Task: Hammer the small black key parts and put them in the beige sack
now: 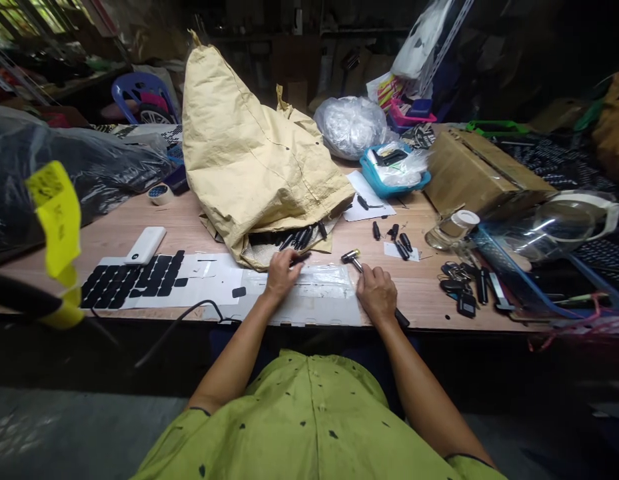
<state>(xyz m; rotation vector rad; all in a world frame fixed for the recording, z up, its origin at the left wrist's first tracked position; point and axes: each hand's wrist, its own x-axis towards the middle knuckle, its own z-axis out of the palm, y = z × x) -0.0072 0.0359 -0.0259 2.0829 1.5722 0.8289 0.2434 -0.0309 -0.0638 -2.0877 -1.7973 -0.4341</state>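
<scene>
A large tan sack (259, 147) lies on the table with its mouth toward me, and several black parts (302, 237) show inside it. Just in front of that mouth, my left hand (283, 272) is closed on a small black part (300, 258). My right hand (377, 292) is wrapped round a small hammer (353, 259); its head points up and left, and its black handle end comes out below the hand. Between my hands lies a flat board covered with clear plastic (314, 287).
Black pads (134, 283) on white paper, a white power bank (146, 245) and a tape roll (160, 194) lie left. To the right are black parts (403, 245), a glass jar (452, 229), keys (456, 280), a blue tray (529, 273) and a cardboard box (479, 173).
</scene>
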